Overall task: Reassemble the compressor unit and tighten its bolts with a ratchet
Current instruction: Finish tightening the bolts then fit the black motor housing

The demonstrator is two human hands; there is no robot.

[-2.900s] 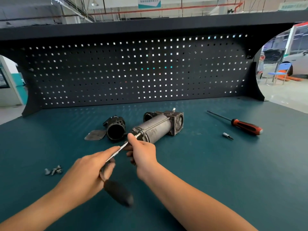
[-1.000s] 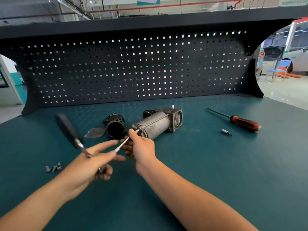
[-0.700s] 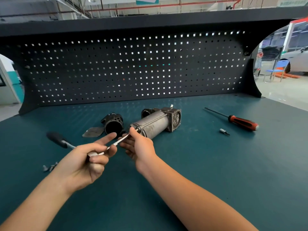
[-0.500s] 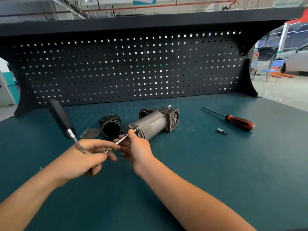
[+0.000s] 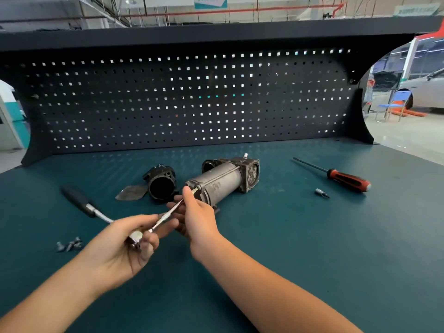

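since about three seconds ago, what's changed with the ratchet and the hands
The left hand has swung the ratchet handle from pointing toward the person round to the far left, then up and down; in the last half second it dropped lower. The right hand still pinches the extension at the end bolt of the compressor. The screwdriver, bit and loose bolts have not moved.

compressor (image 5: pixel 221 182): looked like dull grey metal, scuffed
ratchet (image 5: pixel 135 236): had a shiny chrome head, matt black handle
table (image 5: pixel 312 236): was matt teal, smooth
screwdriver (image 5: pixel 348 181): had a glossy plastic handle
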